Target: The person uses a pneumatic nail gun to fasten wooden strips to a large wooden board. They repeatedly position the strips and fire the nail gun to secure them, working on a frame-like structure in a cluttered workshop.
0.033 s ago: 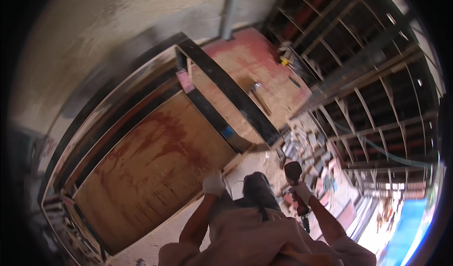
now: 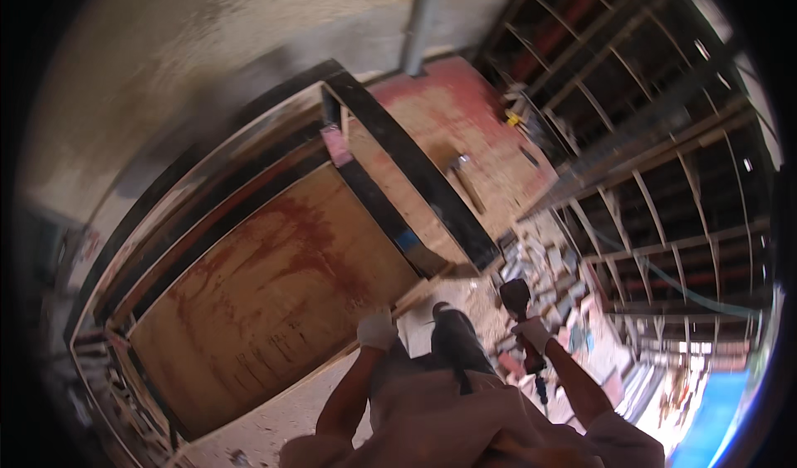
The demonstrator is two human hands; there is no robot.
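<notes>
My right hand, in a pale glove, is closed round the grip of a red and black power drill. The drill's dark, wide end points away from me, and its narrow chuck end hangs toward my side. On the left, my gloved left hand is at the near edge of a large plywood panel stained with reddish smears. Its fingers are blurred, so I cannot tell whether they grip the edge. Dark beams form a frame round the panel.
A hammer lies on a red-stained board beyond the frame. Broken bricks and rubble cover the ground at the right. A dark lattice of bars rises beyond them. A plastered wall and a vertical pipe stand at the back.
The whole view has shifted slightly, with the frame and hammer a little farther right and lower. My leg has moved a little. The drill stays in my right hand.
</notes>
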